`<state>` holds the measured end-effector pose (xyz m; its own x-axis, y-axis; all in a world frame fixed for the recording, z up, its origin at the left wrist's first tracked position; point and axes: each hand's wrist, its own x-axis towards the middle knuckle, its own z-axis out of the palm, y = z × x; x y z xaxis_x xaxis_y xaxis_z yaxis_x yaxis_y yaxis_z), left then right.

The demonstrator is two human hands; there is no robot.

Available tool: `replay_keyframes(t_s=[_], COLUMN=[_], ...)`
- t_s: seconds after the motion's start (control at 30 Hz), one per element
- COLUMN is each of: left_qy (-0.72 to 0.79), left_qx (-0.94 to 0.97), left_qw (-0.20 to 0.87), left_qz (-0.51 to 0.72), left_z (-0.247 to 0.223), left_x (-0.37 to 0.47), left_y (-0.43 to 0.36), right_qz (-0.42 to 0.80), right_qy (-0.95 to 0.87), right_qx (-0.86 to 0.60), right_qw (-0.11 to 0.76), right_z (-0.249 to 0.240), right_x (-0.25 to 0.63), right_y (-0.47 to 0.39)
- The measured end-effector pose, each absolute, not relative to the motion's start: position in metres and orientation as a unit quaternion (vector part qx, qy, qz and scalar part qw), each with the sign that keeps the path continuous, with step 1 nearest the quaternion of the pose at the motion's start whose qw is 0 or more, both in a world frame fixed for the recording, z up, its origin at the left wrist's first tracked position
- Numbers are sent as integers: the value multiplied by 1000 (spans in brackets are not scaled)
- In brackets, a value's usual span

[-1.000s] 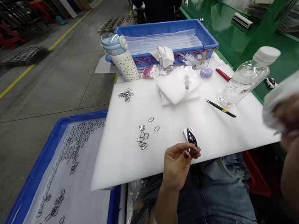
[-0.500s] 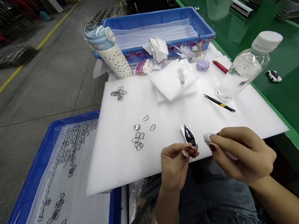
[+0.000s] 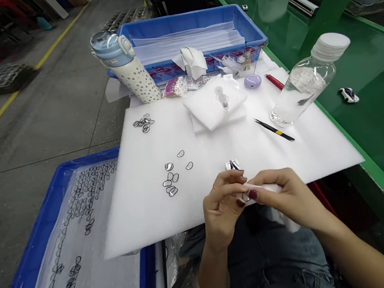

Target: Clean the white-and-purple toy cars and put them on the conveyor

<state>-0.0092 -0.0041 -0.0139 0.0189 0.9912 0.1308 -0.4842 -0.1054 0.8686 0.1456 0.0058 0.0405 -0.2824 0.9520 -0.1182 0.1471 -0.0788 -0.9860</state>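
My left hand (image 3: 222,205) pinches a small black-rimmed ring (image 3: 245,197) near the front edge of the white foam sheet (image 3: 145,220). Against it, my right hand (image 3: 286,198) presses a white cloth (image 3: 270,188), its loose end hanging below the fingers. Both sets of fingertips meet and hide most of the ring. Just behind my left fingers lies a small white and dark toy car body (image 3: 232,164), partly covered. To the left, several loose black-rimmed rings (image 3: 170,179) lie on the foam, with another small heap (image 3: 143,123) farther back.
Tweezers (image 3: 274,130), a clear bottle (image 3: 302,88) and a red pen (image 3: 274,81) are at the right. Stacked foam pieces (image 3: 208,109), a dotted tumbler (image 3: 134,76) and a blue bin (image 3: 247,25) stand behind. Lower left, a blue tray (image 3: 52,189) holds many rings. A green bench (image 3: 368,127) runs along the right.
My right hand has moved left with the white cloth and brought it onto the ring in my left hand. My left fingers now cover more of the car body. The view has shifted slightly.
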Motion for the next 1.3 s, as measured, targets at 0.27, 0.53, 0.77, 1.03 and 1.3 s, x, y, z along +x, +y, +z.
replay_keyframes(t_s=[0.27, 0.53, 0.77, 1.03, 1.3], left_qy=[318, 324, 320, 545, 539], left_qx=[428, 308, 267, 537, 680], left_qw=[579, 643, 667, 331, 189], left_qz=[617, 622, 617, 552, 460], left_z=[-16, -10, -9, -2, -8], left_x=[-9, -13, -15, -28, -19], left_y=[-10, -3, -3, -6, 5], right_qz=[702, 639, 510, 389, 260], right_qy=[-368, -467, -381, -554, -703], right_qx=[-396, -432, -489, -568, -542], right_qw=[464, 433, 597, 467, 380], right_z=[19, 31, 29, 18, 10], right_x=[120, 131, 166, 159, 145], right_y=[-2, 5, 13, 14, 24])
